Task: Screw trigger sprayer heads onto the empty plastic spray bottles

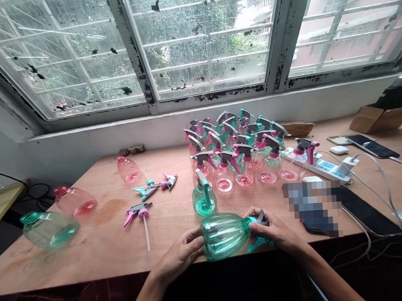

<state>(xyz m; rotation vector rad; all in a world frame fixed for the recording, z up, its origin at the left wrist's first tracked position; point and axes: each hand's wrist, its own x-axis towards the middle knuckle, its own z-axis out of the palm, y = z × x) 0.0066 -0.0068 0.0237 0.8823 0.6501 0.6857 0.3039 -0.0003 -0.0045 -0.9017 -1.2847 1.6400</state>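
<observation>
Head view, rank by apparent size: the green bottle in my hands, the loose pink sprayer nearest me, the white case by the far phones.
1. The green bottle looks largest, but it is also nearest the camera.
2. The pink sprayer, counting its tube.
3. The white case looks smallest, though it lies farther off.

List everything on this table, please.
Held bottle: one, green, lying at the near edge.
Spray head: one, teal and grey, on its neck.
Finished bottles: about twenty, pink and green, middle back.
Bare bottles: three, two pink, one green, lying left.
Loose spray heads: three, pink or teal, left of middle.
Power strip: one, white, right.
Cardboard box: one, brown, far right.
Table: one, wooden.
Left hand: around the bottle's base.
Right hand: on the spray head.
</observation>
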